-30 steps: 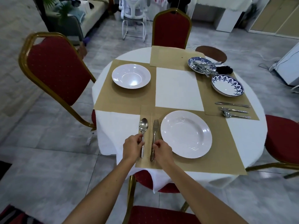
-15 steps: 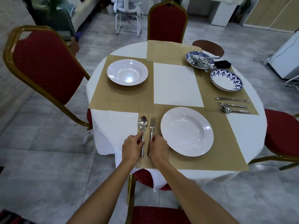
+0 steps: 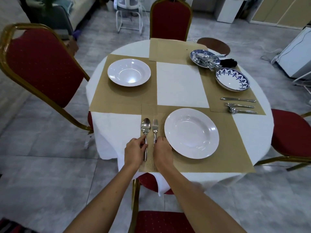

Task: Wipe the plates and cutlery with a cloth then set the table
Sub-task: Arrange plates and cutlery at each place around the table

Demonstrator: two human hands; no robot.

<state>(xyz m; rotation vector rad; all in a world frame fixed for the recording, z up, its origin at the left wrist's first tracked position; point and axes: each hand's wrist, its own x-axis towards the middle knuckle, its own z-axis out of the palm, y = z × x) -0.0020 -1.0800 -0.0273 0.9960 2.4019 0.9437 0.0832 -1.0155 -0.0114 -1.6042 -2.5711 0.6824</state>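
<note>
At lower centre, the left hand (image 3: 135, 151) pinches a polished steel spoon (image 3: 145, 132) and the right hand (image 3: 162, 151) a steel fork (image 3: 155, 130), handles pointing toward the person, parallel, just left of the white plate (image 3: 191, 133).

Glossy white plate (image 3: 191, 133), polished metal spoon (image 3: 145, 127), woven matt placemat (image 3: 227, 148).

Two white plates (image 3: 191, 133), two blue-patterned plates (image 3: 232, 79), four placemats (image 3: 122, 98), four red chairs (image 3: 40, 64).

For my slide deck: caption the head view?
Both hands straighten a spoon and fork left of a white plate on the round table.
</note>
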